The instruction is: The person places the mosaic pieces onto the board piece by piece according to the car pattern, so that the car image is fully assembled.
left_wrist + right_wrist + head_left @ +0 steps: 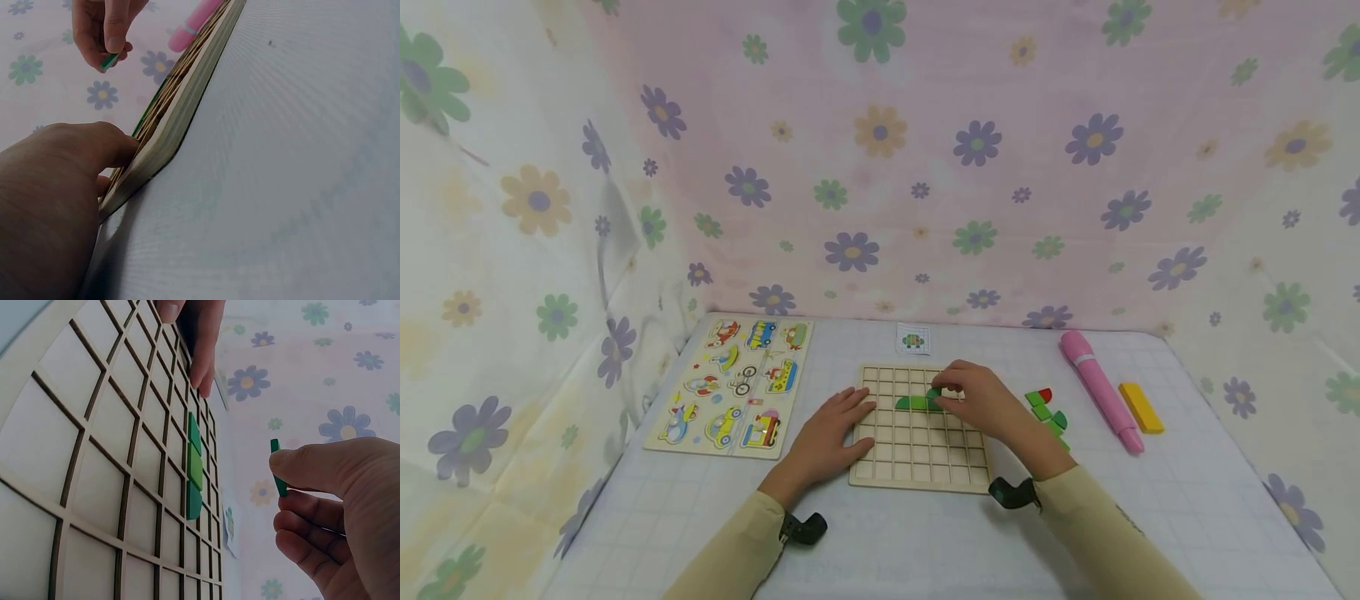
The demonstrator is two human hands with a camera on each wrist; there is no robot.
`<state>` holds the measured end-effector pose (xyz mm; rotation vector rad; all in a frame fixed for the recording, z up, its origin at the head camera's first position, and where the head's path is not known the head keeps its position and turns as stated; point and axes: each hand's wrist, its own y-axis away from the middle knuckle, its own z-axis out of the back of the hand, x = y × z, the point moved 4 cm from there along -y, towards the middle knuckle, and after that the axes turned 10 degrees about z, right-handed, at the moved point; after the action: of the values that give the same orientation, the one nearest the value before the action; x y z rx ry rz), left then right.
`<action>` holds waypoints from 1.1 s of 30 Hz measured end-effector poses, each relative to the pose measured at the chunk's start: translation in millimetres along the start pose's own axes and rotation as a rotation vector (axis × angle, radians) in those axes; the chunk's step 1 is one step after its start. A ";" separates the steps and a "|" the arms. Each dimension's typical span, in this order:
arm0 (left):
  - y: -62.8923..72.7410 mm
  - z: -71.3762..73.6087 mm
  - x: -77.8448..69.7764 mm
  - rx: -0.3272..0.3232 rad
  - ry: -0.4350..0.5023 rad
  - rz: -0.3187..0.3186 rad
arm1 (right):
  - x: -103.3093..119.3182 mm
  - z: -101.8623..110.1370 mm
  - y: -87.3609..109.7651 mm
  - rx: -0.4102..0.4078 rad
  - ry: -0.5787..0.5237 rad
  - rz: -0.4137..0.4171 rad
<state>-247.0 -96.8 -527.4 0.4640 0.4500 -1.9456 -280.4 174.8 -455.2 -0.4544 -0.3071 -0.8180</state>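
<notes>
A wooden grid board (pixel 917 467) lies on the table before me. My left hand (pixel 831 437) rests at its left side, with fingers on the frame and the thumb over the near part of that edge. Between the thumb and fingers of my right hand (pixel 981 400) I pinch a thin green tile (pixel 280 485). The right wrist view shows this tile held apart from the board. A short row of green tiles (pixel 195 465), darker at the ends and lighter in the middle, sits in the grid. More green tiles and a red one (pixel 1045 395) lie right of the board.
A small card (pixel 913 340) with a coloured grid picture lies behind the board. At left is a wooden picture puzzle (pixel 741 408) with vehicle shapes. A pink pen-shaped stick (pixel 1101 387) and a yellow block (pixel 1141 408) lie at right. Flowered cloth (pixel 925 200) hangs around the table.
</notes>
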 end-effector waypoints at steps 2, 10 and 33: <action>-0.1 -0.2 0.3 -0.001 0.000 -0.001 | 1.6 -1.3 -2.1 0.005 0.003 0.009; -0.5 -1.1 0.7 0.001 0.008 -0.007 | 9.4 -4.9 -7.1 0.015 -0.012 0.026; -1.2 -4.5 3.0 -0.004 -0.017 0.022 | 23.4 -24.9 -20.5 0.053 -0.023 0.036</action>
<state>-248.7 -96.4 -532.6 0.4482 0.4365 -1.9261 -278.6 135.5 -461.1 -0.4190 -0.3403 -0.7681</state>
